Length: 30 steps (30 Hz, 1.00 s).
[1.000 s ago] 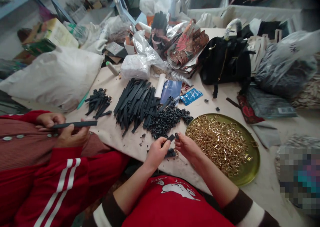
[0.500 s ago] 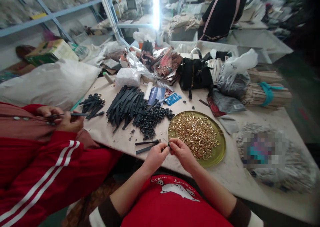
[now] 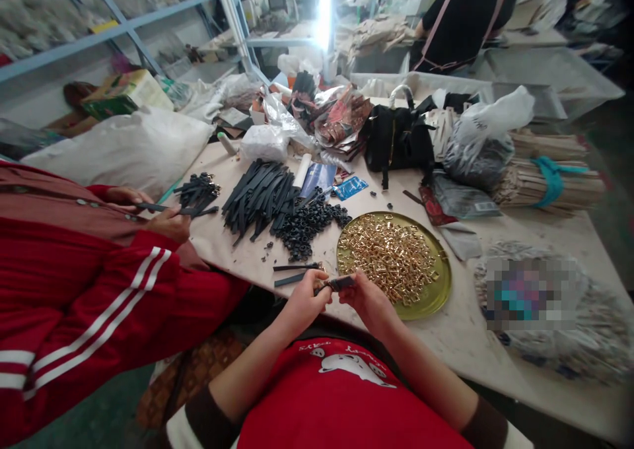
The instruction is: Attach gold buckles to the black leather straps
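Observation:
Between my two hands, in front of my chest, is a short dark strap (image 3: 341, 282). My left hand (image 3: 311, 297) pinches its left end, and my right hand (image 3: 365, 298) grips the right end. Small details at the strap's left end are hidden by my fingers. Just behind my left hand, two dark strips (image 3: 292, 278) lie near the table edge. Gold buckles (image 3: 391, 254) fill a round gold tray (image 3: 444, 294) beyond my right hand. Farther back are a heap of small black loops (image 3: 310, 228) and a pile of long dark strips (image 3: 257, 198).
At the left, a co-worker in a red sleeve (image 3: 109, 317) holds a dark strap by a small strap pile (image 3: 197, 191). A black bag (image 3: 396, 138), a tied bundle (image 3: 555, 178) and a plastic sack (image 3: 559, 330) take up the table's right side.
The dark strap, mostly hidden in my fingers before, now shows stretched between my hands, which have moved slightly apart. The view has shifted, and the co-worker's hands have shifted too.

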Tool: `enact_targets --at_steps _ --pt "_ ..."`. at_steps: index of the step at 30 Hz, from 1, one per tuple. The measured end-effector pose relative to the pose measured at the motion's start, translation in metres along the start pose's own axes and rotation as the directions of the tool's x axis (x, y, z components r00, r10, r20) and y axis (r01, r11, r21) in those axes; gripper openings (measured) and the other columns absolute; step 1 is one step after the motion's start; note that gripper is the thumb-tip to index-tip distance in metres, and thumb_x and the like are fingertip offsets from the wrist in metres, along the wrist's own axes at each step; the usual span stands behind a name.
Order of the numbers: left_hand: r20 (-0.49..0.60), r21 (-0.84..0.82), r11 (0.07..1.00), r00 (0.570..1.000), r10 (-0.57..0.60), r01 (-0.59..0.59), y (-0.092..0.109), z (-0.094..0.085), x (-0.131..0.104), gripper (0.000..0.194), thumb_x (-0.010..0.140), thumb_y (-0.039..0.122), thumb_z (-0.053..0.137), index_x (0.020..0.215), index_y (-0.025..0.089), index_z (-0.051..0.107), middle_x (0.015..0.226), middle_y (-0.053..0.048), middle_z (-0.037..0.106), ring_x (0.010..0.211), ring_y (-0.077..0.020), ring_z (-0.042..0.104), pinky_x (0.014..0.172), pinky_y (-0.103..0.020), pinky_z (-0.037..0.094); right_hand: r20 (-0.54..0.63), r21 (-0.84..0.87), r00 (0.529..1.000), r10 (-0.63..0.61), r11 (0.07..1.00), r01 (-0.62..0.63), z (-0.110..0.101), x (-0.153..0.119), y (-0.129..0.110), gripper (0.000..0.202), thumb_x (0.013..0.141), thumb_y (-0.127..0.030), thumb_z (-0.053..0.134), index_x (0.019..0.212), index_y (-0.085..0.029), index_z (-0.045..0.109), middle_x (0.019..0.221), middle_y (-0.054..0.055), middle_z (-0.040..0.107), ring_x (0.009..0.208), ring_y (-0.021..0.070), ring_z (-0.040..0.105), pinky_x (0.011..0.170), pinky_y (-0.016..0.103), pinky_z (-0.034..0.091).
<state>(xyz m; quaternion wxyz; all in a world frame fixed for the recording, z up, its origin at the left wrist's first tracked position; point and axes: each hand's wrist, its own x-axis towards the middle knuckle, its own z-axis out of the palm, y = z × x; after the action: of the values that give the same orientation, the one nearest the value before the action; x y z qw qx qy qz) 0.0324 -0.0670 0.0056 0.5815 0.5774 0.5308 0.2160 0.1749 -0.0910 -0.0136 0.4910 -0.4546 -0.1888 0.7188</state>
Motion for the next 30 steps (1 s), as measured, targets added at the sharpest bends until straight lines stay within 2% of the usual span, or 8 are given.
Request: enact_targets --at_steps 4,8,11,15,19,23,26,30 --pt "-0.066 0.143 0.989 0.998 -0.024 0.033 -0.002 -0.006 -0.003 0.025 0.077 0.037 0.048 0.090 0.016 0.046 0.065 0.002 0.054 0.053 -0.0094 0.050 0.050 -0.020 0.038 0.044 0.024 0.995 0.087 0.996 -0.088 0.002 0.005 0.006 0.028 0.064 -0.041 0.068 0.079 -0.020 0.057 0.066 -0.004 0.052 0.054 0.0075 0.044 0.052 0.020 0.036" --pt "-0.130 0.269 0.960 0.991 -0.041 0.075 -0.004 -0.014 0.000 0.028 0.075 0.041 0.050 0.086 0.016 0.049 0.067 0.000 0.056 0.054 -0.0105 0.050 0.050 -0.021 0.036 0.178 0.037 0.944 0.278 0.957 -0.289 0.007 0.012 0.011 0.030 0.067 -0.044 0.065 0.080 -0.019 0.057 0.067 -0.003 0.051 0.055 0.0077 0.043 0.050 0.019 0.035" --pt "-0.143 0.338 0.936 0.989 -0.047 0.094 -0.006 -0.021 0.006 0.024 0.075 0.039 0.050 0.082 0.016 0.051 0.068 0.000 0.056 0.057 -0.0116 0.051 0.051 -0.021 0.036 0.216 0.066 0.926 0.309 0.942 -0.329 0.012 0.020 0.010 0.029 0.065 -0.043 0.068 0.075 -0.019 0.055 0.065 -0.003 0.050 0.056 0.0080 0.043 0.052 0.019 0.036" --pt "-0.120 0.305 0.948 0.991 -0.060 0.094 -0.005 -0.032 0.014 0.023 0.075 0.038 0.051 0.082 0.016 0.055 0.073 -0.002 0.060 0.065 -0.0138 0.053 0.056 -0.022 0.038 0.191 0.014 0.951 0.244 0.968 -0.251 0.018 0.037 0.009 0.028 0.064 -0.041 0.068 0.071 -0.019 0.051 0.068 -0.003 0.052 0.059 0.0092 0.046 0.053 0.020 0.036" --pt "-0.020 0.127 0.990 0.998 -0.055 0.057 0.002 -0.048 0.024 0.021 0.076 0.031 0.051 0.088 0.015 0.057 0.081 -0.004 0.062 0.073 -0.0138 0.055 0.066 -0.024 0.041 0.038 -0.215 0.999 -0.002 0.976 0.010 0.024 0.060 0.009 0.030 0.070 -0.042 0.060 0.061 -0.020 0.042 0.056 -0.004 0.047 0.052 0.0094 0.043 0.053 0.023 0.035" --pt "0.125 -0.047 0.989 0.983 -0.132 0.139 0.003 -0.063 0.042 0.024 0.075 0.024 0.050 0.095 0.012 0.057 0.080 -0.004 0.062 0.069 -0.0124 0.054 0.061 -0.023 0.041 -0.119 -0.433 0.977 -0.178 0.895 0.110 0.029 0.081 0.007 0.025 0.069 -0.039 0.059 0.072 -0.022 0.040 0.053 -0.008 0.043 0.045 0.0098 0.042 0.044 0.023 0.032" --pt "0.200 -0.139 0.971 0.966 -0.166 0.196 0.001 -0.070 0.056 0.028 0.072 0.019 0.050 0.099 0.011 0.057 0.080 -0.005 0.062 0.072 -0.0132 0.055 0.062 -0.024 0.043 -0.049 -0.460 0.996 -0.081 0.886 0.050 0.029 0.090 0.005 0.025 0.070 -0.038 0.056 0.084 -0.022 0.042 0.053 -0.009 0.042 0.041 0.0088 0.037 0.040 0.021 0.028" --pt "0.297 -0.192 0.928 0.920 -0.255 0.319 -0.002 -0.072 0.067 0.031 0.067 0.014 0.052 0.098 0.009 0.056 0.075 -0.004 0.062 0.066 -0.0119 0.056 0.062 -0.025 0.044 0.072 -0.506 0.997 0.041 0.863 0.001 0.027 0.090 0.003 0.018 0.074 -0.038 0.050 0.075 -0.022 0.044 0.048 -0.008 0.038 0.044 0.0091 0.035 0.043 0.022 0.027"
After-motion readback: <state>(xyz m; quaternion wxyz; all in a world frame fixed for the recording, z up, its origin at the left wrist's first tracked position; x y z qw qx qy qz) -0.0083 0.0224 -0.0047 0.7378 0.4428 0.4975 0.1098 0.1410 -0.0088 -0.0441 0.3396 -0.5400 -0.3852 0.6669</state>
